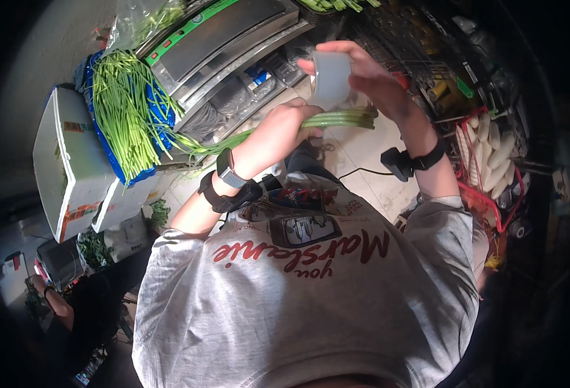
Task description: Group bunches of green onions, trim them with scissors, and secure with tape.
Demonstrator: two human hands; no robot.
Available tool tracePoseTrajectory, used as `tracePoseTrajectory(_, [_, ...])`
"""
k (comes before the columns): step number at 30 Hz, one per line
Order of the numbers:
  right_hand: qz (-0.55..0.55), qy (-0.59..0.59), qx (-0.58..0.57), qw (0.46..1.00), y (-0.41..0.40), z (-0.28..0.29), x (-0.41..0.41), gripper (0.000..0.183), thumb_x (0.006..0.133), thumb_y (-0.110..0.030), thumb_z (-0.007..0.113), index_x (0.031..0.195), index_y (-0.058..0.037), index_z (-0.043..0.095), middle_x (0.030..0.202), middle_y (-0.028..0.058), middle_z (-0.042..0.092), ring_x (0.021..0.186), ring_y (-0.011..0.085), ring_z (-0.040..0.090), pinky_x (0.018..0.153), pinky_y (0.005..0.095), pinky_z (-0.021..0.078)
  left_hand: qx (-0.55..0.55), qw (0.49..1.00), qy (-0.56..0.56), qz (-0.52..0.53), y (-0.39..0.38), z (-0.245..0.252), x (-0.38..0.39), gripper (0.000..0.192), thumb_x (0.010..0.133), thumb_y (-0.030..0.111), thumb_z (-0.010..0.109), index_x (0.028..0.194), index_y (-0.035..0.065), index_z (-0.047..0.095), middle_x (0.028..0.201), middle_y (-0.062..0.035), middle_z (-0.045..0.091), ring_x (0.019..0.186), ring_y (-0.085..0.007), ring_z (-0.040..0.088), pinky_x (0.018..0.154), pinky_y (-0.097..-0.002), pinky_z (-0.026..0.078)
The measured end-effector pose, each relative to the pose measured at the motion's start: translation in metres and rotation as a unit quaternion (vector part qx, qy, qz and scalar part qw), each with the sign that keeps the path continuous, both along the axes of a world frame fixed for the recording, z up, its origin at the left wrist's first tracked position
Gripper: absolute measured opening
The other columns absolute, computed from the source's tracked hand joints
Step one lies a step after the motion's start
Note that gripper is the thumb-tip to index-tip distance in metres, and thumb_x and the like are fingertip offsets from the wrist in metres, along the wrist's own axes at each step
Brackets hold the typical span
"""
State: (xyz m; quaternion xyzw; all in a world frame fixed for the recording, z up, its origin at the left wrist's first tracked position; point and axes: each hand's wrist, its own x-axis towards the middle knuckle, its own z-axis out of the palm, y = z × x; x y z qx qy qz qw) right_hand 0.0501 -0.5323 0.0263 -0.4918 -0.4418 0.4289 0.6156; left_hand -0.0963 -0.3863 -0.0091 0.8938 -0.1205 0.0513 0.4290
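Note:
My left hand (290,121) is closed around a bunch of long green stalks (340,119), which look like garlic scapes. Their cut ends point right, and the thin ends trail left below a big pile of similar stalks (125,116) on blue plastic. Just above the bunch's cut ends, my right hand (362,72) grips a wide roll of clear tape (332,76), with fingers through and around it. Whether a strip of tape reaches the bunch, I cannot tell.
A metal machine with a green-edged panel (227,34) stands beyond my left hand. White foam boxes (79,165) are at the left. On the right, a red basket (500,225) holds pale, long vegetables (491,150). A black cable (362,169) hangs near my right wrist. Another person's forearm (57,303) shows lower left.

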Motion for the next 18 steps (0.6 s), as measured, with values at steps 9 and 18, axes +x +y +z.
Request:
tracePoseTrajectory(9, [0.028, 0.116, -0.159, 0.98, -0.054, -0.152, -0.014, 0.068, 0.069, -0.014, 0.059, 0.129, 0.0006, 0.03, 0.12, 0.0144, 0.048, 0.11, 0.0227, 0.047, 0.099, 0.034, 0.0308, -0.1, 0.985, 0.045, 0.131, -0.018, 0.028, -0.031, 0.041, 0.071, 0.006, 0.069, 0.104, 0.0039, 0.045, 0.082, -0.0143, 0.063, 0.075, -0.0274, 0.062, 0.067, -0.0324, 0.046])
tracePoseTrajectory(18, [-0.119, -0.051, -0.075, 0.989, -0.083, -0.011, -0.077, 0.037, 0.082, -0.007, 0.058, 0.117, -0.0031, 0.048, 0.106, 0.0132, 0.056, 0.092, 0.0155, 0.056, 0.083, 0.028, 0.0417, -0.044, 0.986, -0.004, 0.161, -0.032, -0.021, -0.004, 0.029, 0.07, 0.014, 0.068, 0.097, 0.0024, 0.063, 0.091, -0.0168, 0.061, 0.083, -0.0301, 0.059, 0.073, -0.0341, 0.046])
